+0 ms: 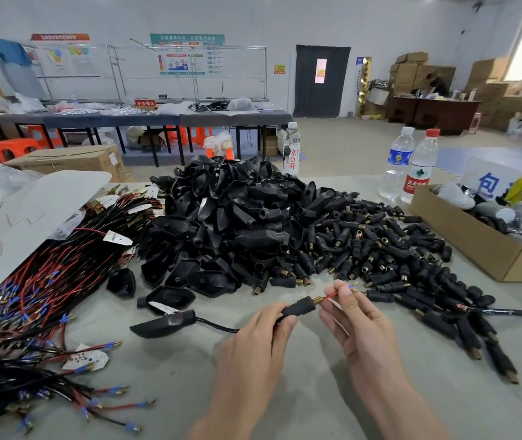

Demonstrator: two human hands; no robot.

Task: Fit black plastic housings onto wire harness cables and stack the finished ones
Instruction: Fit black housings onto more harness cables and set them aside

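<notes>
We hold small black housing [299, 308] just above worktop [164, 392], left hand [253, 350] fingers wrapped round it; right hand [361, 331] fingers pinch red wire [331, 296] at its brass end, likely pulling leads through (cable [218, 327] trails left).

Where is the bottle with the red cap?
In the head view, the red-capped bottle stands far right on the table, between the blue-labelled bottle and the cardboard box.

Bare forearms [412, 404] — left hand [247, 354], right hand [358, 331] bare
</notes>
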